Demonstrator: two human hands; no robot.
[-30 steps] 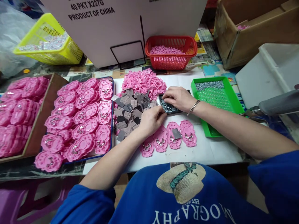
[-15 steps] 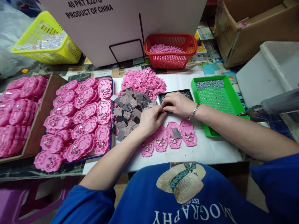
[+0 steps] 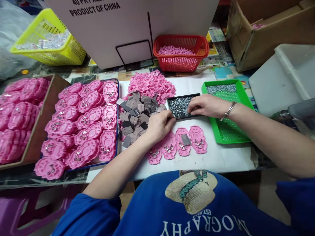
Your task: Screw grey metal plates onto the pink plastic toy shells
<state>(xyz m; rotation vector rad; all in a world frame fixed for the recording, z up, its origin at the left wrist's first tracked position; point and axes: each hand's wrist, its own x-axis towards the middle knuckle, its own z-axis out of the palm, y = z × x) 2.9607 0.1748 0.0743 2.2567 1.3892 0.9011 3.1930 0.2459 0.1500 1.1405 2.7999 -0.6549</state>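
Note:
A small black tray holds many tiny shiny metal pieces that look like screws. My right hand reaches over its right side, fingers bent together down at the pieces; whatever is between the fingertips is hidden. By the tray's lower left corner is my left hand, thumb and fingers closed, with their contents not visible. Several pink scalloped plastic plates lie in a row below the hands, bearing small metal parts. A grey square piece rests on one of them. Left of my left hand spreads a pile of grey square pieces.
Behind the grey pile is a heap of small pink parts. A green tray with metal pins stands at right, near a grey-handled tool. Stacked pink plates fill a tray at left. A red basket and yellow basket stand behind.
My right hand has moved right, away from my left hand, to the right side of the black tray, uncovering the metal pieces. My left hand has stayed nearly in place.

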